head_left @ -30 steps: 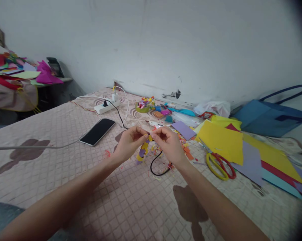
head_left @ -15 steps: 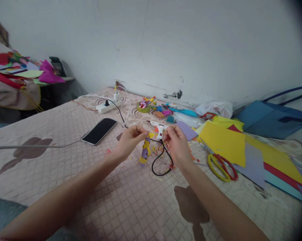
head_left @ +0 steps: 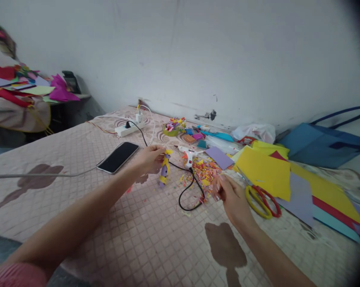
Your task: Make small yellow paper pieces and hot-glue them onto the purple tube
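Note:
My left hand (head_left: pixel 152 158) is closed in a pinch on the top of a purple and yellow paper craft piece (head_left: pixel 164 172), which hangs down from the fingers. Curled fingers show on my right hand (head_left: pixel 227 191), at the right edge of a heap of small paper scraps (head_left: pixel 204 171); anything between its fingertips is too small to make out. Between the hands lies a white hot glue gun (head_left: pixel 188 156), its black cord (head_left: pixel 180 201) looped toward me. Scissors with yellow and red handles (head_left: pixel 262 201) rest right of my right hand.
A phone (head_left: pixel 118 157) and a white power strip (head_left: pixel 129 128) lie to the left. Coloured paper sheets (head_left: pixel 264 171) cover the right side, with a blue bag (head_left: pixel 320 143) behind. A small bunch of paper flowers (head_left: pixel 174 124) stands near the wall.
My hands have moved apart. The right one has left the glue gun's side and come down and right over the scraps; the left has shifted slightly left with the paper craft piece.

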Motion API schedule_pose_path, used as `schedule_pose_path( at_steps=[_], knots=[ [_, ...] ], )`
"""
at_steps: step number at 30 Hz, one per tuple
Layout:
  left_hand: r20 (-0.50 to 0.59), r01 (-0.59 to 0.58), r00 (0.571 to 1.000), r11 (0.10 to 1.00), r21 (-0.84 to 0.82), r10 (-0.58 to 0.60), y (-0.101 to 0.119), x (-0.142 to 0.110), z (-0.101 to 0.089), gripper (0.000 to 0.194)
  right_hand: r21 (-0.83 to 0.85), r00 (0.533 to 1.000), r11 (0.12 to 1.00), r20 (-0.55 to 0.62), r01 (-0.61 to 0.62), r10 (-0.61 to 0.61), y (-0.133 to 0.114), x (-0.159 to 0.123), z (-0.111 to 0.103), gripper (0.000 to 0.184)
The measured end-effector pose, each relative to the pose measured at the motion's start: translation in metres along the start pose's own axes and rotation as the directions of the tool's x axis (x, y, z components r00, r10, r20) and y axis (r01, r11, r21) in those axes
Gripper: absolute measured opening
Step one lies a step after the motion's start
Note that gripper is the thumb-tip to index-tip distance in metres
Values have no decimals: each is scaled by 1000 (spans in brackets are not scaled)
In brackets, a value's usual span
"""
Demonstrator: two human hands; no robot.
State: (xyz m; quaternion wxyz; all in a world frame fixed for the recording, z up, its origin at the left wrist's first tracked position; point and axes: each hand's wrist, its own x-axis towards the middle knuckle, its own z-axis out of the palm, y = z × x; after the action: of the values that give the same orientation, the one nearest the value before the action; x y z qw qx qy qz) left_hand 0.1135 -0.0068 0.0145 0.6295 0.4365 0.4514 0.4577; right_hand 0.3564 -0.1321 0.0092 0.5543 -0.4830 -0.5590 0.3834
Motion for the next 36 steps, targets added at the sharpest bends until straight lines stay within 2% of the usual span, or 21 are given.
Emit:
schedule_pose_path(
  at_steps=[5,12,16,18,20,25,28,29,31,32,34,36],
  knots=[
    [-18,11,1000,995,99,-9,5,28,-10,9,16,999,999,2,-51,51,10,-15,-8,38],
    [-117,39,993,936,351,3,5,47,-9,10,44,994,994,48,-98,96,13,-23,-8,38],
    [-122,4,990,869,495,65,1,56,-11,7,29,992,993,61,-111,109,13,-24,-6,37],
    [-115,-36,986,829,558,120,0,58,-14,2,11,992,993,53,-118,117,13,-25,-6,36],
    [-103,-91,976,782,616,194,0,56,-18,6,-13,992,993,44,-116,116,12,-25,-7,33],
    [-32,-242,928,666,706,370,7,35,-24,22,-55,994,994,51,-98,101,10,-25,-9,26],
    [3,-296,902,614,731,431,11,12,-17,29,-49,993,994,70,-96,99,10,-25,-8,22],
    [22,-328,886,591,737,464,12,3,-12,31,-40,993,995,74,-94,97,9,-25,-7,22],
    [106,-435,816,482,760,569,11,-17,4,27,-23,993,996,73,-87,88,8,-26,-5,25],
    [158,-475,796,441,761,584,9,-28,14,24,-18,995,997,67,-77,78,7,-27,-5,29],
    [294,-571,764,389,724,575,4,-52,37,20,-26,996,998,63,-57,59,5,-28,-3,34],
    [429,-655,731,373,657,530,-2,-74,59,17,-50,995,997,78,-55,58,3,-30,-1,38]
  ],
)
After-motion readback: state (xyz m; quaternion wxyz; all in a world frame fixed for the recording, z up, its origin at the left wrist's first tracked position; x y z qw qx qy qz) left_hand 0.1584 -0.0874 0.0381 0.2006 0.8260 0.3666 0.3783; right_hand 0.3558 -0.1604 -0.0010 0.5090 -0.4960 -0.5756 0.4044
